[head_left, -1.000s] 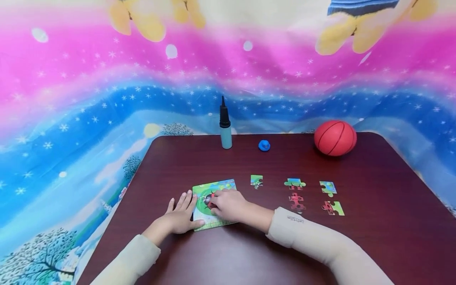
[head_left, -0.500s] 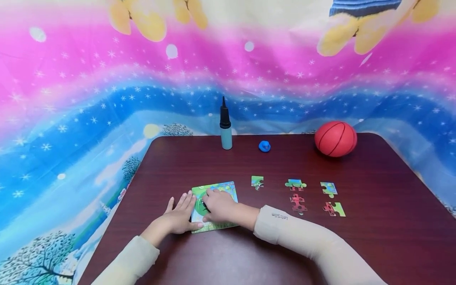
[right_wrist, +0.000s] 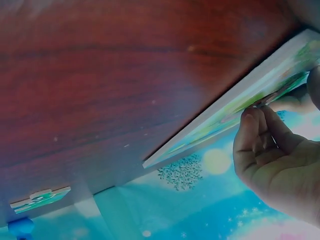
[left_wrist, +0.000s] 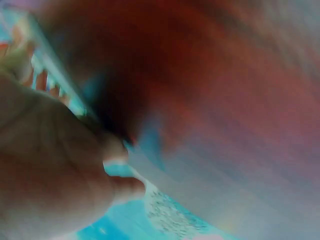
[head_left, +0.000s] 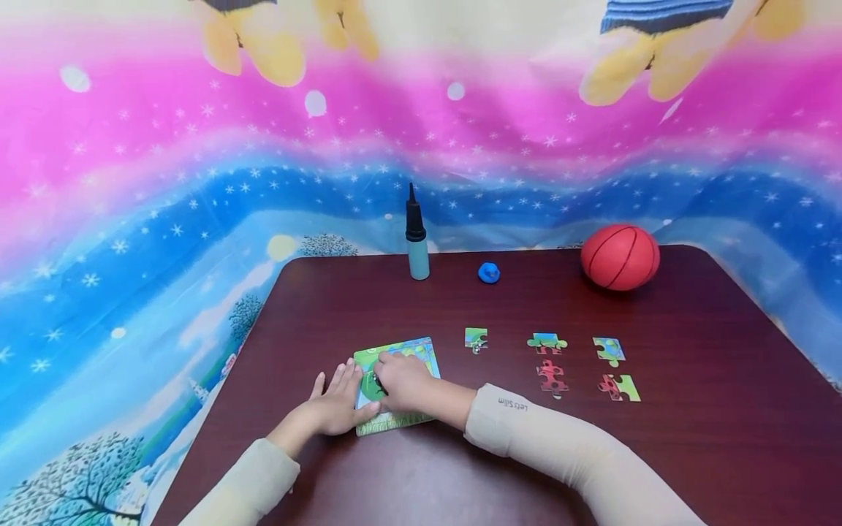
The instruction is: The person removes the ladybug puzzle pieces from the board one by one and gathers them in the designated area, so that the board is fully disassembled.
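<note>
A square puzzle board (head_left: 395,422) with a green, blue and white picture lies slightly turned on the dark table. My left hand (head_left: 332,409) rests at its left edge, fingers straight, with the thumb over the lower left corner. My right hand (head_left: 404,380) reaches over the board from the right and covers much of its middle. In the right wrist view its fingertips pinch a thin puzzle piece (right_wrist: 290,87) tilted at the board's surface. The pinched piece is mostly hidden by the hand. The left wrist view is blurred and shows the left palm (left_wrist: 55,160) beside the board.
Loose puzzle pieces lie right of the board: a green one (head_left: 476,338), a joined-looking column (head_left: 551,376), a corner (head_left: 608,351) and a red-and-green one (head_left: 620,388). Behind stand a hand pump (head_left: 417,256), a blue toy duck (head_left: 489,273) and a red ball (head_left: 620,257).
My right hand has shifted left across the board, and the ladybug seen beside its fingers earlier is now mostly covered. The left hand has stayed at the board's left edge.
</note>
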Tool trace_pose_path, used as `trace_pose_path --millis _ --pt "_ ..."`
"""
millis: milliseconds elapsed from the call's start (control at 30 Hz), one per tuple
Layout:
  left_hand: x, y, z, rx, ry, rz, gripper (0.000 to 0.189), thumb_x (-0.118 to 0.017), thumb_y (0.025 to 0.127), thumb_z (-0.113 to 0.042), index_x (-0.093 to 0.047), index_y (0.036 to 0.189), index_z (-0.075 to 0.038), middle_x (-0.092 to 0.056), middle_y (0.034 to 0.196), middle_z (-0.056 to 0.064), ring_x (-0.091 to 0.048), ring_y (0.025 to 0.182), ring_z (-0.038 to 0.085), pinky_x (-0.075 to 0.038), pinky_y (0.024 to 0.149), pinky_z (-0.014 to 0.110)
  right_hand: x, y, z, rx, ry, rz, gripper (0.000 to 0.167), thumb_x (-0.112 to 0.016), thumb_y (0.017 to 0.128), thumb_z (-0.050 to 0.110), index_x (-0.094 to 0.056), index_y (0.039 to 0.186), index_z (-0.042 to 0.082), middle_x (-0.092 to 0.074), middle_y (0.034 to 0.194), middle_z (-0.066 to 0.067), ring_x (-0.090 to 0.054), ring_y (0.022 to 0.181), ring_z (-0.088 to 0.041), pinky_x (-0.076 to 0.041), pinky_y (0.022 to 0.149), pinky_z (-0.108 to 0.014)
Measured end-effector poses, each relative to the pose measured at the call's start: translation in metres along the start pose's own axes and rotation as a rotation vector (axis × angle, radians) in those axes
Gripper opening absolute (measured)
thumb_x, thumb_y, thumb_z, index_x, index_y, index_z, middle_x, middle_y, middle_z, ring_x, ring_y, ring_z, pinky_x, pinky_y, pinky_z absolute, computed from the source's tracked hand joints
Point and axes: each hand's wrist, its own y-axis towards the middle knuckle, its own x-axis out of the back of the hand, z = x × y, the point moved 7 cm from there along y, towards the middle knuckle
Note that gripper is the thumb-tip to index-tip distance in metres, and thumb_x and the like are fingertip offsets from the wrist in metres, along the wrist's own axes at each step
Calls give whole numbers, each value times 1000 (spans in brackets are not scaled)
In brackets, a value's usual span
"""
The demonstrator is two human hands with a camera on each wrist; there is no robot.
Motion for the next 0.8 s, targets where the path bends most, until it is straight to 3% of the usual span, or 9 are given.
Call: trace_pose_path --millis 167,333,400,533,800 --pt "-9 5 9 90 72 21 101 -22 85 -78 -6 151 -4 13 157 12 12 143 28 16 108 54 1 1 3 19 51 -10 48 -76 74 46 -63 108 15 -56 106 3 -56 94 -14 -51 72 -30" --pt "-15 12 14 93 61 19 109 -22 77 -85 -4 152 -8 17 156 9 15 143 25 16 108 53 5 2 -5 -2 139 -13 16 -75 78 23 -62 85 19 -51 87 7 -51 74 -7 -44 58 -21" --pt "-16 14 14 87 47 0 111 -22 75 -87 -5 152 -9 15 157 9 13 143 25 15 108 53 5 3 -8 -16 167 -22 13 -72 81 17 -59 80 20 -48 80 8 -46 67 -6 -41 54 -20" --pt "-18 14 15 101 44 -13 113 -23 73 -89 -2 152 -11 13 157 7 12 144 24 14 109 54 5 4 -11 -46 236 -58 9 -69 85 18 -60 83 19 -50 78 9 -46 66 -5 -41 55 -21" --pt "-16 14 19 145 125 -11 115 -16 69 -92 5 152 -14 13 157 3 11 144 22 14 108 54 14 7 -9 -18 302 -154 11 -68 84 15 -58 80 15 -54 66 8 -48 58 -6 -40 52 -22"
